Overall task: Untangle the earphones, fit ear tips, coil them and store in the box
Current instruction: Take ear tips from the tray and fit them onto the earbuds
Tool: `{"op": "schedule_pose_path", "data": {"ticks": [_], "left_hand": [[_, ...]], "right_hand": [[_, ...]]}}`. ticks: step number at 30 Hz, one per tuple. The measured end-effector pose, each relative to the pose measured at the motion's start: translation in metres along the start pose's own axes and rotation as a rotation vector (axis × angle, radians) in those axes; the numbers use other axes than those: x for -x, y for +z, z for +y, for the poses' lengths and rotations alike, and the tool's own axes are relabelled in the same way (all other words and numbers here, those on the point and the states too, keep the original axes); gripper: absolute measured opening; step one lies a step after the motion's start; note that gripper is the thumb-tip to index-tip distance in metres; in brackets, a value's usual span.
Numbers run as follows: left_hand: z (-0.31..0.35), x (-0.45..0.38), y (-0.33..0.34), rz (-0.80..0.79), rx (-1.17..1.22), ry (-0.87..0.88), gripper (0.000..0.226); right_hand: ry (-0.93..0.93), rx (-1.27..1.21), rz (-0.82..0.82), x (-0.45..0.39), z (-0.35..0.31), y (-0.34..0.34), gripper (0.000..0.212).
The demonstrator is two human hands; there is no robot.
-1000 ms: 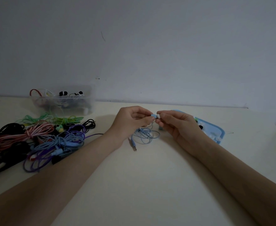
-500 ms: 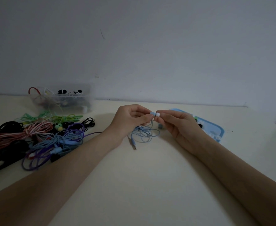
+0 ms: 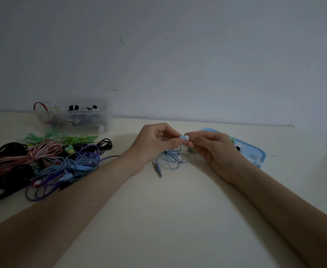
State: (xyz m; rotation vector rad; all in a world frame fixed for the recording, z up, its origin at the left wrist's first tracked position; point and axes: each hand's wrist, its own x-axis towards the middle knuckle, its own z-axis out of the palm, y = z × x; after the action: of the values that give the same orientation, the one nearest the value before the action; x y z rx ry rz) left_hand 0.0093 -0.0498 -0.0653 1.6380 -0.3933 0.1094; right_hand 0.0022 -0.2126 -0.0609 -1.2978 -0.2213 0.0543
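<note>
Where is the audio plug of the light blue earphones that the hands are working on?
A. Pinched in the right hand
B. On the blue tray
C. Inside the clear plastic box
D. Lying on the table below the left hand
D. The plug lies on the bare table at the end of the light blue cable, just below the left hand, apart from the clear box and the blue tray.

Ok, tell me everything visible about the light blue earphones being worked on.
The light blue earphones have a thin, glossy-looking cable lying in loose, uncoiled loops on the table between the wrists. Its metal-tipped jack plug rests on the table, pointing toward the camera. One earbud is lifted and pinched by the left hand; the right hand pinches a white ear tip against it. The second earbud cannot be made out clearly.
</note>
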Motion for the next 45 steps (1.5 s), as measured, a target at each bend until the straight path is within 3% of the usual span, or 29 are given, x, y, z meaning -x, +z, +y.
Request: {"op": "schedule_pose_path", "data": {"ticks": [26,45], "left_hand": [[-0.0022,-0.0004,0.0017,0.028,0.042,-0.023,0.009],[-0.0046,-0.0015,0.0006,0.012,-0.010,0.026,0.010]], "right_hand": [[0.053,-0.113,0.019,0.0012,-0.0035,0.0014,0.016],[0.067,-0.017,-0.030,0.0002,-0.0006,-0.0032,0.015]]}}
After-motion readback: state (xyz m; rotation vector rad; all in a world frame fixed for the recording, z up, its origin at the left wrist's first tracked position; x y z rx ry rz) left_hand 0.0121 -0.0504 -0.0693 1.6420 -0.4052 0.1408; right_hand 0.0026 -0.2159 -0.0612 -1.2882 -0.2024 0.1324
